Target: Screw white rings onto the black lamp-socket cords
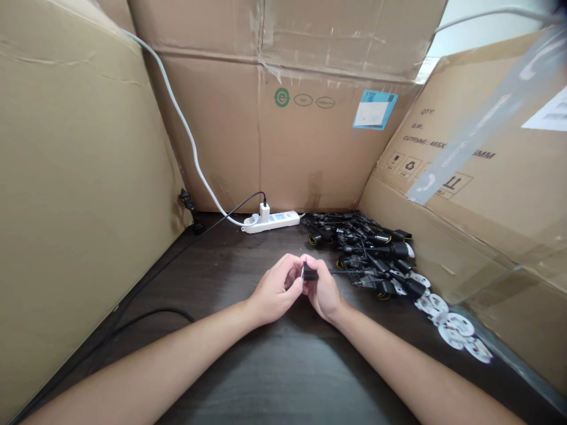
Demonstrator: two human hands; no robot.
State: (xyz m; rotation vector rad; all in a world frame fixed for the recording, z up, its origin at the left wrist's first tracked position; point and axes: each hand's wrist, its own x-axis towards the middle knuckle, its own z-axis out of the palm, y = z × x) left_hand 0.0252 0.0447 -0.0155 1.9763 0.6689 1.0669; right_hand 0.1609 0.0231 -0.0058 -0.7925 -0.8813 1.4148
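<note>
A dark wooden surface is boxed in by brown cardboard: a large panel on the left, a carton side behind, and a printed carton leaning in on the right. A white power strip lies at the back edge with a white plug charger inserted, and a white cable runs up the left corner. A small black rectangular plug piece is held at front centre, just above the surface, between the left hand and the right hand. The fingers of both hands are closed together and clamped on it, hiding part of it. A heaped pile of black corded plugs with yellow-ringed ends lies just beside the right hand, against the right carton, and flat round white discs trail toward the lower right. Only one piece is in hand and the pile remains large; whether any pieces are finished cannot be told. Movement is bounded by the cartons at both sides and the strip behind, and is hemmed in on the right by the pile.
</note>
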